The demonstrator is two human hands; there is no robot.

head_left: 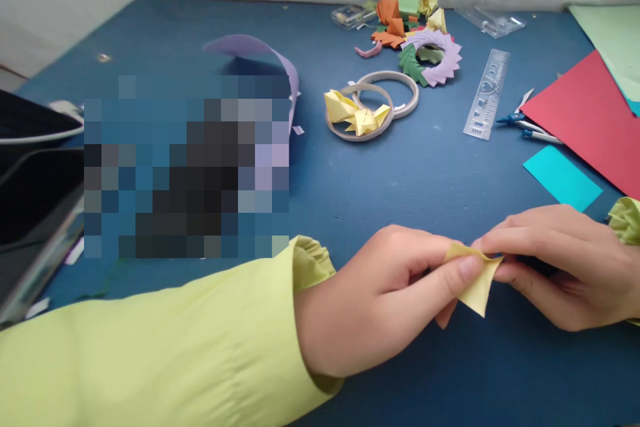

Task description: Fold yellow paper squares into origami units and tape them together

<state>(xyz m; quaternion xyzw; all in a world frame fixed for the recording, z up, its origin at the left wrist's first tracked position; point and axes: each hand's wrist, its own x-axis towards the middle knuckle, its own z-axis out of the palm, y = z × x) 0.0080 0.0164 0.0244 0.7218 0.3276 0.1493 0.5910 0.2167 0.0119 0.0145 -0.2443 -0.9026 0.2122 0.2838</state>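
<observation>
Pinching fingertips point(467, 268) half-hiding yellow paper point(479, 291)

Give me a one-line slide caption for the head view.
Left hand and right hand pinch a small folded yellow paper over a blue table, tape rings and ruler behind.

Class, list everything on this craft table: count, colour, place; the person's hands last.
table: one, blue, underneath
yellow paper piece: one, yellow, pinched between both hands
tape rings: two, beige, centre
folded yellow pieces: several, yellow, in the nearer ring
pleated paper ring: one, purple and green, far centre
ruler: one, clear, right of centre
red sheet: one, red, right edge
cyan sheet: one, cyan, near right
purple strip: one, purple, curled, far left-centre
left hand: one, yellow-green sleeve, front centre
right hand: one, front right
</observation>
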